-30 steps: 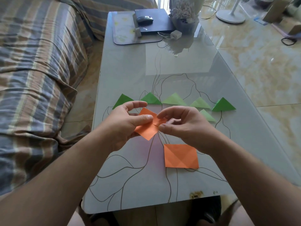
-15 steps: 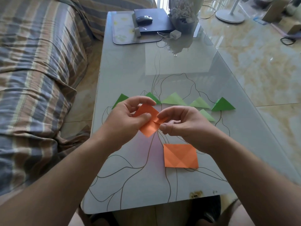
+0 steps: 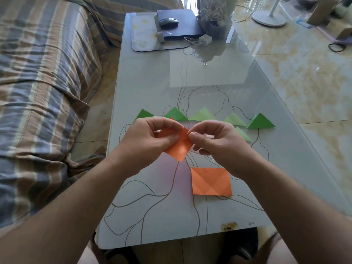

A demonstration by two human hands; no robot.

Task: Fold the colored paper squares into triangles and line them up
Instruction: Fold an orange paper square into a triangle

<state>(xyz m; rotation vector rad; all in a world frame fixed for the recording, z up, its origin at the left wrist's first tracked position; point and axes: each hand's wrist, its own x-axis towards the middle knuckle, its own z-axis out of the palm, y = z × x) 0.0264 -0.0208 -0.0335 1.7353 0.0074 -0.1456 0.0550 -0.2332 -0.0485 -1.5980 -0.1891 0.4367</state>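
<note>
Both hands are up over the surface pinching one orange paper: left hand grips its left side, right hand its top corner. Another orange square lies flat below, green triangles lined up behind.

Both forearms are bare (no sleeves, rings or watch visible).

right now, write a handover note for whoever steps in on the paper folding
Left hand and right hand both pinch the orange paper above the table, partway through folding.
Done: six green triangles lie on the table, five in a row and one just in front of it.
Left: finish this orange piece, fold the flat orange square nearer you, line both up.
</note>
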